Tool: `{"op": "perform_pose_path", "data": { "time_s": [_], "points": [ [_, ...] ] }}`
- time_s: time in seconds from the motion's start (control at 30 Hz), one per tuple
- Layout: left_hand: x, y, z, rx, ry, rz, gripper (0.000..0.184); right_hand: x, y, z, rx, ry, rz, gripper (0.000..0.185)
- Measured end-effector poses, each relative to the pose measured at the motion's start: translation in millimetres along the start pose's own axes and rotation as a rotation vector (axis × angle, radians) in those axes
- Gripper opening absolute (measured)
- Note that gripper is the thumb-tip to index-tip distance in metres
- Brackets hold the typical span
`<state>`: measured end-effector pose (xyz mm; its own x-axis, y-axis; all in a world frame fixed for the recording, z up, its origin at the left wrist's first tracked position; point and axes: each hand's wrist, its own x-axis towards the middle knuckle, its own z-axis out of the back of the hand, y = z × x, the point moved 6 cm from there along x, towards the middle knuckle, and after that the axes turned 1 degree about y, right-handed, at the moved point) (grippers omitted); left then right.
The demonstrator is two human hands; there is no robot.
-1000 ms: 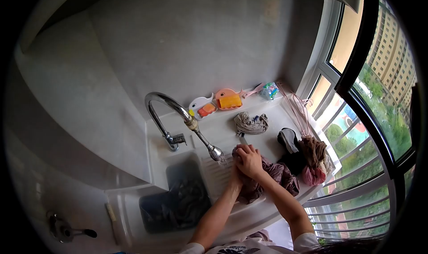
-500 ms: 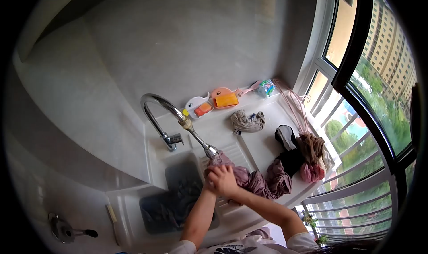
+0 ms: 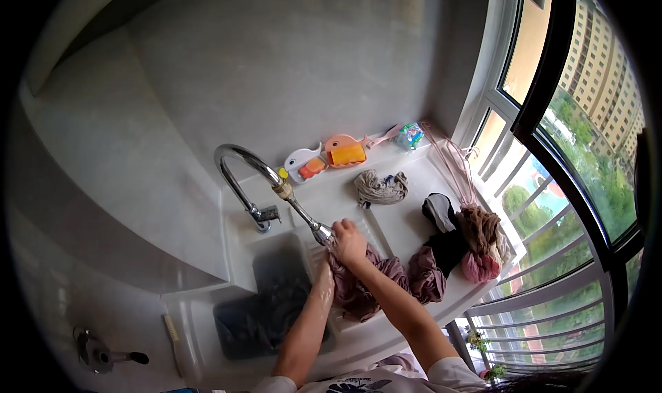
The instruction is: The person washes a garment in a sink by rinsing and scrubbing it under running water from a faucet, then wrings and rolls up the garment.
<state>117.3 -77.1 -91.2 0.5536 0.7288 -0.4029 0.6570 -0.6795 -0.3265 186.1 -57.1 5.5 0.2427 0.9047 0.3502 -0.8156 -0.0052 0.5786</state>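
A wet mauve garment [image 3: 358,293] lies bunched over the ribbed washboard part of the sink, its far end trailing right. My right hand [image 3: 349,242] is closed on its upper end, right beside the nozzle of the chrome faucet [image 3: 321,233]. Just below and to the left, my left hand [image 3: 325,267] grips the same garment from the side. Its fingers are mostly hidden by cloth and the other hand. Water wets the left wrist and forearm.
Dark clothes soak in the basin [image 3: 238,355] at left. A beige cloth [image 3: 383,188] lies behind. Black [image 3: 447,253] and brown [image 3: 480,227] garments are piled right. Fish-shaped soap dishes [image 3: 347,151], a bagged item [image 3: 409,136] and pink hangers [image 3: 452,160] line the back ledge.
My right hand has moved up to the nozzle, while my left has dropped slightly below it. The mauve garment now spreads lower and nearer to me.
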Motion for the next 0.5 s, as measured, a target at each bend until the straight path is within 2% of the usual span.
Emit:
{"op": "perform_pose_path", "data": {
  "time_s": [0.03, 0.1, 0.13, 0.2, 0.23, 0.3, 0.37, 0.4, 0.43, 0.5],
  "points": [
    [4, 0, -3, 0.004, 0.005, -0.010, 0.045, 15, -9, 9, -0.055, -0.123, -0.018, 0.025],
    [7, 1, 5, 0.004, -0.162, -0.079, 0.037, 10, -14, 5, -0.029, -0.141, -0.066, 0.022],
    [13, -15, 11, 0.255, -0.018, -0.274, 0.037, -6, 9, 17, 0.005, -0.124, 0.006, 0.022],
    [-30, -23, -45, -0.096, 0.551, -0.253, 0.035, -45, 50, 19, 0.073, -0.046, 0.201, 0.021],
    [-29, -21, -43, -0.099, 0.547, -0.252, 0.035, -61, 68, 15, 0.113, 0.009, 0.333, 0.021],
    [-13, -17, -22, -0.041, 0.279, -0.231, 0.038, -51, 71, 15, 0.076, 0.040, 0.412, 0.022],
    [-4, -7, 10, 0.015, -0.004, -0.200, 0.041, -20, 23, 2, 0.075, 0.036, 0.181, 0.016],
    [3, -6, 22, 0.047, -0.136, -0.189, 0.043, -3, 0, -1, 0.027, -0.001, 0.104, 0.018],
    [9, -1, 11, 0.066, -0.048, -0.202, 0.031, 10, -12, 3, -0.019, -0.041, 0.026, 0.022],
    [13, -6, 16, 0.153, -0.183, -0.260, 0.034, 0, -15, 0, 0.021, -0.088, -0.034, 0.025]
  ]
}}
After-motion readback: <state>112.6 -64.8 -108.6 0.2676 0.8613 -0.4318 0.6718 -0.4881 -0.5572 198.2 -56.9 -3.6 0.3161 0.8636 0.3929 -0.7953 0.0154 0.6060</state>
